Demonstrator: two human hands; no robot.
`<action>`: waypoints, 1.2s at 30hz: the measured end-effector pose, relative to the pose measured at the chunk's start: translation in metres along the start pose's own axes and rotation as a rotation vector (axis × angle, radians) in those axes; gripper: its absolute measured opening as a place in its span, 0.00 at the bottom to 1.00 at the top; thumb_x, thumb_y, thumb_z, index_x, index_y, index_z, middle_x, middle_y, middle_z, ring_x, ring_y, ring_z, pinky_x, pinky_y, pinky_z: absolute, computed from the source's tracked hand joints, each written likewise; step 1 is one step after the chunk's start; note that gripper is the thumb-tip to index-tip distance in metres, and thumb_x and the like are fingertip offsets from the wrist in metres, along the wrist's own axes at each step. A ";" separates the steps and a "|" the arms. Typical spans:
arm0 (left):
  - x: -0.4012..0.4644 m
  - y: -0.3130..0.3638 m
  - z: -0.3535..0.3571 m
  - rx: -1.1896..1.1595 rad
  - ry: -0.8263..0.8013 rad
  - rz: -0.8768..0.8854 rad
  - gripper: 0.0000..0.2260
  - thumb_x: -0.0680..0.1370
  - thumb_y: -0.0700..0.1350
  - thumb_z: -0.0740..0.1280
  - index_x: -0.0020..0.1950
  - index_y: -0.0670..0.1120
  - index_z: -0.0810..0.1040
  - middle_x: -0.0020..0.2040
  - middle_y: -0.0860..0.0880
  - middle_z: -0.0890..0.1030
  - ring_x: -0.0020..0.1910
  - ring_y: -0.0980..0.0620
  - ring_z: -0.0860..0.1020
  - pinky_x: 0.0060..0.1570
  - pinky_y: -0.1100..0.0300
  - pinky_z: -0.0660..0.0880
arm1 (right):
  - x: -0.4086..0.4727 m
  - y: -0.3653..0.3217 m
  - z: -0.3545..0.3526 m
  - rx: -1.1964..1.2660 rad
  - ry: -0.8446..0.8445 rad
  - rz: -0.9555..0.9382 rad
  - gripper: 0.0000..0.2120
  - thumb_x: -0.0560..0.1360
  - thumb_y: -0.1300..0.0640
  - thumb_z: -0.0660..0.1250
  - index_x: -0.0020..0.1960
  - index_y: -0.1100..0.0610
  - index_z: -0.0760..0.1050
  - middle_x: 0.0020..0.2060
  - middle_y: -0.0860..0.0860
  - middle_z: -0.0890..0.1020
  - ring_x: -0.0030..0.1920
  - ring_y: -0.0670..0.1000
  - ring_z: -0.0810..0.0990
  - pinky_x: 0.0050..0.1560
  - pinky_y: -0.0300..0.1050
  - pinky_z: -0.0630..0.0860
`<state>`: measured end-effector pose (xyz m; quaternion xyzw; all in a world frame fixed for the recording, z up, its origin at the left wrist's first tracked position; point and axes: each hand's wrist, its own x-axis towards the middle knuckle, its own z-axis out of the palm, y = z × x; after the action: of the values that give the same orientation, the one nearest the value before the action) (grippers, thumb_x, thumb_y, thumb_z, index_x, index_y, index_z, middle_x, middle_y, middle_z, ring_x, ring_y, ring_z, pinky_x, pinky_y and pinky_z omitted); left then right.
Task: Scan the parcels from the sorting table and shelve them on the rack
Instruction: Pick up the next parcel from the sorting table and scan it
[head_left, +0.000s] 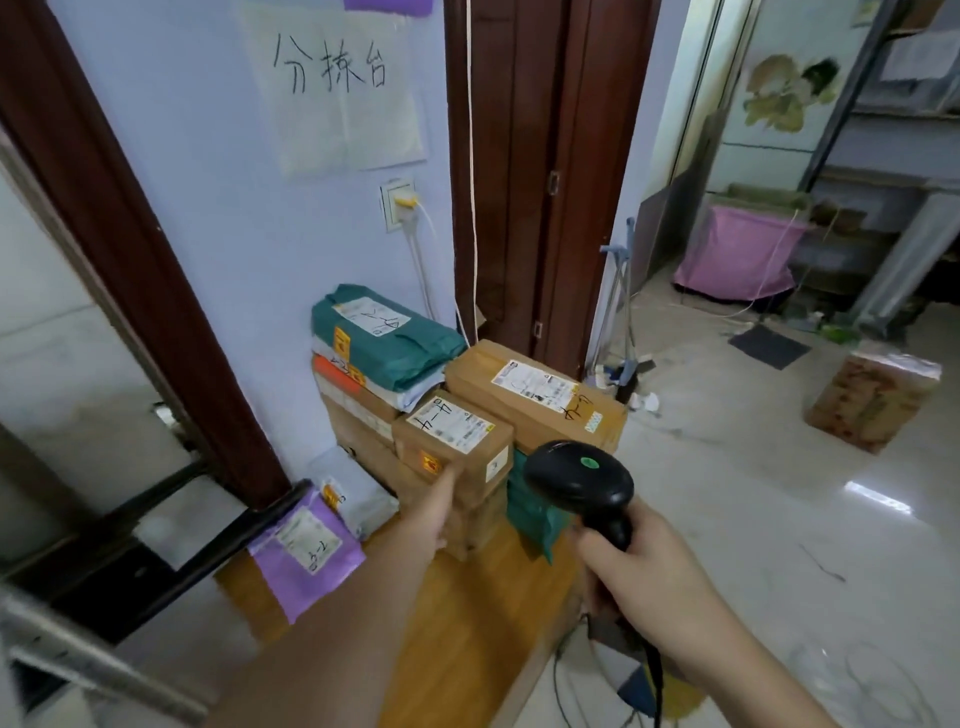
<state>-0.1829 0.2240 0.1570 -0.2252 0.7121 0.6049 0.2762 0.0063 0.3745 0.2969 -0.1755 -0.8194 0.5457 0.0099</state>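
I have my right hand wrapped round the handle of the black scanner, its head aimed towards the parcels stacked at the far end of the wooden bench, against the wall. My left hand reaches to the small brown box on top of the stack; the fingers touch its near face, but I cannot tell whether they grip it. Beside it lie a longer brown box and a green mailer; a purple mailer hangs off the bench's left edge. Judging by the full stack, I'd say little is shelved yet; the rack stands well apart.
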 end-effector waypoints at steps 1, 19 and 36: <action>0.009 0.000 0.006 -0.059 0.010 -0.042 0.51 0.69 0.77 0.70 0.82 0.49 0.64 0.76 0.42 0.73 0.70 0.38 0.76 0.69 0.42 0.75 | 0.012 0.002 -0.002 -0.002 -0.017 0.004 0.02 0.77 0.58 0.67 0.48 0.54 0.74 0.30 0.57 0.79 0.26 0.52 0.79 0.30 0.44 0.75; 0.024 0.018 0.070 -0.747 -0.003 -0.261 0.31 0.70 0.58 0.82 0.63 0.40 0.79 0.53 0.36 0.84 0.48 0.38 0.84 0.51 0.42 0.83 | 0.144 0.022 -0.045 -0.053 -0.448 -0.055 0.03 0.78 0.57 0.67 0.50 0.52 0.73 0.28 0.52 0.80 0.29 0.50 0.82 0.35 0.44 0.80; -0.006 -0.027 -0.007 -0.727 0.402 0.022 0.28 0.71 0.58 0.80 0.64 0.46 0.79 0.56 0.44 0.87 0.58 0.42 0.82 0.59 0.45 0.80 | 0.135 0.013 -0.030 -0.053 -0.672 -0.132 0.09 0.79 0.56 0.66 0.42 0.60 0.75 0.26 0.56 0.79 0.28 0.53 0.79 0.37 0.47 0.80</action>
<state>-0.1615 0.2127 0.1420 -0.4142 0.4944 0.7637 0.0276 -0.1104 0.4460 0.2742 0.0673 -0.8003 0.5497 -0.2299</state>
